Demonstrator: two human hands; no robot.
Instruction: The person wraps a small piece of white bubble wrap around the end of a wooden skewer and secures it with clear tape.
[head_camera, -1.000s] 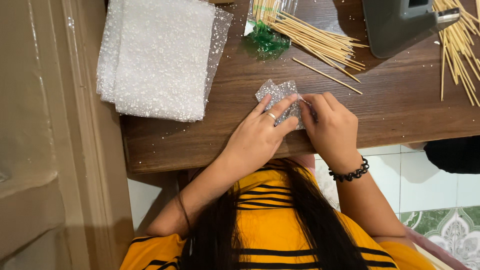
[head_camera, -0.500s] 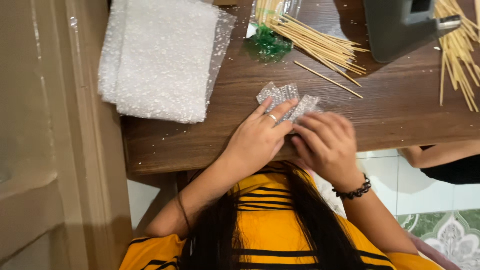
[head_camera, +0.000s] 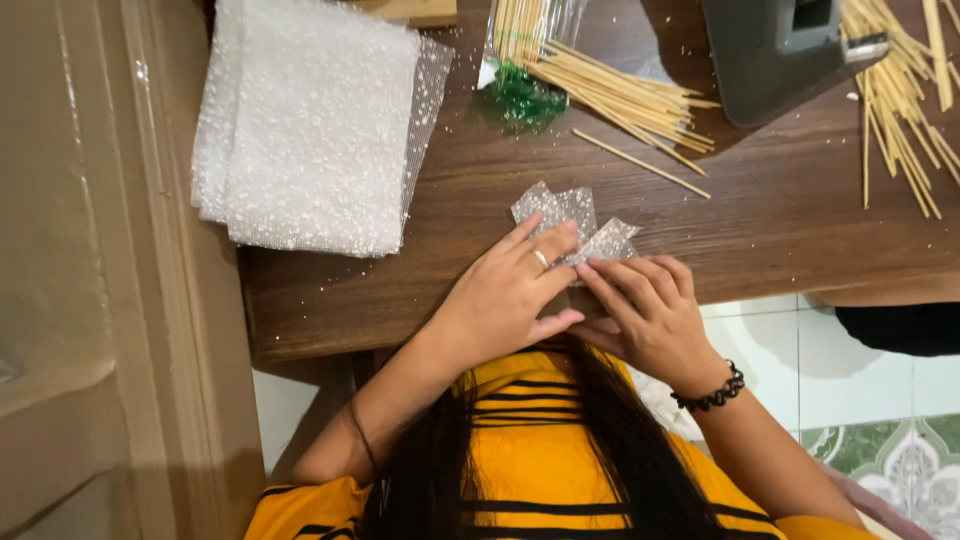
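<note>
Folding step: left hand (head_camera: 505, 290) and right hand (head_camera: 645, 310) pressed together on mesh piece (head_camera: 575, 225) at table (head_camera: 780, 230) centre; next fold likely needing firm creasing.

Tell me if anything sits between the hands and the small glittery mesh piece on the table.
Nothing does. Both the left hand and the right hand already rest on the mesh piece, fingers pressing it flat against the table. The loose stick lies beyond it, apart.
</note>
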